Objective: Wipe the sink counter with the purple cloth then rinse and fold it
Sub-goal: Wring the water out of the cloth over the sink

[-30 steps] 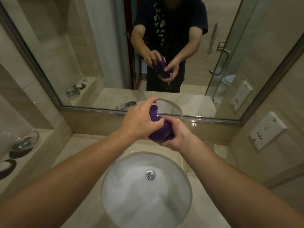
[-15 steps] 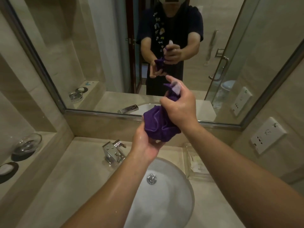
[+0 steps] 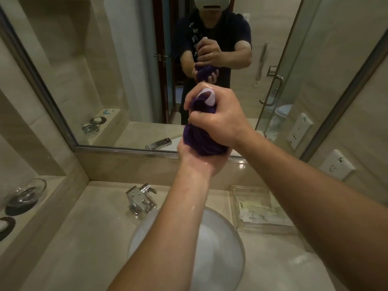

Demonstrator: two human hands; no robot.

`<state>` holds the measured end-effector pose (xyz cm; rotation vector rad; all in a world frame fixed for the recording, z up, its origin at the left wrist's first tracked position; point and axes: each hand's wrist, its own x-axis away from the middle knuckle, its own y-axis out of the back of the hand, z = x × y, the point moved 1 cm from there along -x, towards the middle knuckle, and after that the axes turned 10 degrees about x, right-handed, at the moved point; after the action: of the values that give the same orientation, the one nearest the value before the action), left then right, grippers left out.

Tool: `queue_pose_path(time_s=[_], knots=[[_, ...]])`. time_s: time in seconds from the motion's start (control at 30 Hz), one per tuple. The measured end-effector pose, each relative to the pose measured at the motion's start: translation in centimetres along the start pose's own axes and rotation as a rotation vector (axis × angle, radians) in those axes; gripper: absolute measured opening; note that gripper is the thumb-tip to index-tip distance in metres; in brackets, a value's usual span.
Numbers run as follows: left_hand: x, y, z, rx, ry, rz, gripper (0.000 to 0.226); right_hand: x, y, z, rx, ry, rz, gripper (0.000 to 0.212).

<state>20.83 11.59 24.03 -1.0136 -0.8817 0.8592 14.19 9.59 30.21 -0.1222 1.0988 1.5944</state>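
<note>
Basin (image 3: pixel 218 248) sits white below, chrome faucet (image 3: pixel 141 198) at its rim. Above it the left hand (image 3: pixel 198 158) cups the purple cloth (image 3: pixel 199 141) from under, fingers curled; the right hand (image 3: pixel 218 117) clenches its top. Mirror (image 3: pixel 126 70) behind.

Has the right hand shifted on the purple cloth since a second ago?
Yes. The right hand went from under the purple cloth to gripping its top, above the left hand.
</note>
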Motion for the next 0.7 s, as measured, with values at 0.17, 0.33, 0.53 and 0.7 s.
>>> queue_pose_path(time_s=[0.17, 0.33, 0.53, 0.7], knots=[[-1.0, 0.6, 1.7, 0.011, -0.041, 0.135, 0.071, 0.1, 0.5, 0.2, -0.151, -0.053, -0.045, 0.018], [-0.4, -0.9, 2.4, -0.039, -0.036, 0.098, 0.061, 0.1, 1.5, 0.3, -0.199, -0.048, -0.079, 0.018], [0.4, -2.4, 1.6, -0.310, -0.548, -0.043, 0.058, 2.5, -0.5, 0.2, -0.607, -0.408, -0.557, 0.019], [0.8, -3.4, 1.0, -0.992, -1.173, 0.048, 0.036, 2.9, -1.3, -0.5, -1.331, -0.901, -0.717, 0.023]])
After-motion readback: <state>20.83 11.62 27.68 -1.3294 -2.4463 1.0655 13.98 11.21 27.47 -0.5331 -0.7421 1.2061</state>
